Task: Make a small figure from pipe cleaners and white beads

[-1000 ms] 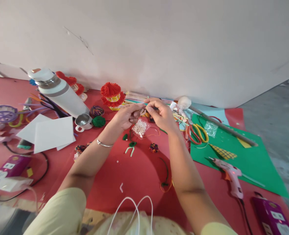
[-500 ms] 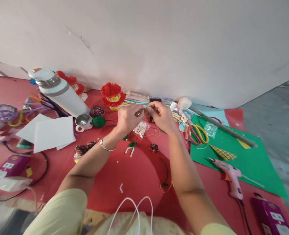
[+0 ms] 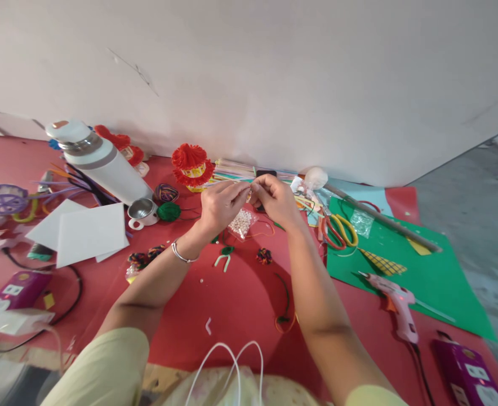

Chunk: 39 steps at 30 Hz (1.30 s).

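My left hand and my right hand meet above the red table, both closed in a pinch. Between their fingertips is a tiny shiny bit, too small to name. Just below them lies a clear bag of pearl-like beads, with thin orange thread beside it. Nearer to me are a small green piece with pale bent legs and a multicoloured yarn pom-pom. A dark green strand lies by my right forearm.
At left stand a white bottle, a small cup, white sheets and a green yarn ball. A red yarn-topped ornament is behind. To the right are scissors, green sheet and a corded glue gun.
My left fingers have straightened a little and the small shiny bit now shows between the fingertips. The whole view has shifted slightly; the things on the table have not moved.
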Each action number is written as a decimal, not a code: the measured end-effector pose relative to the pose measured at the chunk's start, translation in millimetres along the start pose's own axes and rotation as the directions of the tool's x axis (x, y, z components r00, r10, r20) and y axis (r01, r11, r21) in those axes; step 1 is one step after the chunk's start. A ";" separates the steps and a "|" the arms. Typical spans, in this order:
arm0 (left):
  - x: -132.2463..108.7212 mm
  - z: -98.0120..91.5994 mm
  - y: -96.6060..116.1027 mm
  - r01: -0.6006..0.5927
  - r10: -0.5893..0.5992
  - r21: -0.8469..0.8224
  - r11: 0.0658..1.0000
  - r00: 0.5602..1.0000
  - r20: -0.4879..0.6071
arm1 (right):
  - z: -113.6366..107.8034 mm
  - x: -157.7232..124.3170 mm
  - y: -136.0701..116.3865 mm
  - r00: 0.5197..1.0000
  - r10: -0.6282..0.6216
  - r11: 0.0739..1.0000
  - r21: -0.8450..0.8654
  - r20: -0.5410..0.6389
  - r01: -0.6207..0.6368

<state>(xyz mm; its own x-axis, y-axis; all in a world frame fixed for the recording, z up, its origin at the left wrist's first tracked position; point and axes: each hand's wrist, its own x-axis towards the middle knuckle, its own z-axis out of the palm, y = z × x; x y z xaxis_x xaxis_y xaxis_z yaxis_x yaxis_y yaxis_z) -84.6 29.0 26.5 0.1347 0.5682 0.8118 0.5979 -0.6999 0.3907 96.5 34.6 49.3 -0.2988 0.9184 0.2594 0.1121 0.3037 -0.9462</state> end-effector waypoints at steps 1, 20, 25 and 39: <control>0.5 -1.0 2.0 0.027 -0.027 -0.004 1.000 1.000 0.016 | 0.2 0.0 -0.2 1.000 -0.003 1.000 -0.005 0.001 0.003; 20.6 -10.6 16.6 0.682 -0.654 -0.549 0.483 0.698 0.292 | 3.5 -0.6 -7.4 0.988 -0.140 0.980 -0.155 -0.070 0.128; 24.6 -11.0 17.4 0.724 -0.681 -0.583 0.368 0.637 0.362 | 5.3 -1.6 -8.1 0.990 -0.139 0.964 -0.229 -0.009 0.134; 22.6 -14.7 9.6 0.794 -0.557 -0.605 -0.056 0.478 0.679 | 4.6 -2.2 -10.3 0.993 -0.110 0.976 -0.196 -0.046 0.099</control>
<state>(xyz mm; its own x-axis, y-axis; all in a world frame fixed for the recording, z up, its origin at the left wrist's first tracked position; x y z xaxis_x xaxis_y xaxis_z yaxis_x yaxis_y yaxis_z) -87.4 28.8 54.9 0.2683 0.9553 -0.1240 -0.4046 0.2286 0.8855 91.7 28.2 57.6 -0.2653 0.8902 0.3704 0.2660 0.4369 -0.8593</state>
